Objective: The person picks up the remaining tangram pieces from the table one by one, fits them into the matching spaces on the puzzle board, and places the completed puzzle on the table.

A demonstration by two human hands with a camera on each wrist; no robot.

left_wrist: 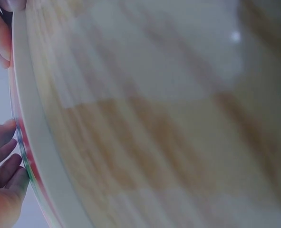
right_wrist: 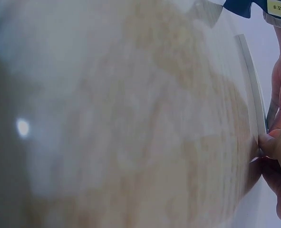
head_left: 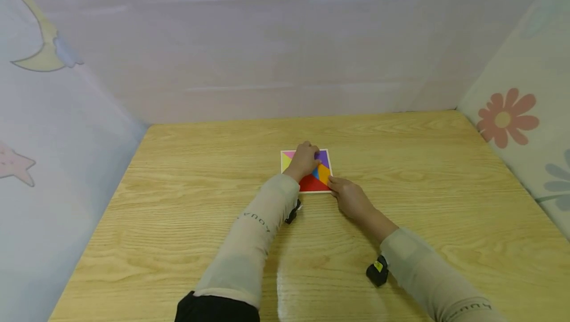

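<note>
A tangram puzzle in a white square tray (head_left: 314, 192) lies on the table, with yellow, pink, purple, orange, blue and red pieces showing. My left hand (head_left: 304, 159) is over the middle of the puzzle and hides part of it. In the left wrist view, the left hand (left_wrist: 4, 185) has bent fingertips at the coloured pieces; whether a piece is pinched between them is hidden. At the tray's near right corner, my right hand (head_left: 352, 198) grips the edge. The right wrist view shows the right hand's thumb (right_wrist: 267, 144) against the tray's pale side (right_wrist: 254, 85), with fingers lower down.
The wood-grain table (head_left: 187, 203) stretches out around the tray. A pale wall (head_left: 303, 55) stands behind it, with printed walls on both sides. A black wrist camera (head_left: 377, 271) hangs by the right sleeve, and another (head_left: 292, 212) by the left.
</note>
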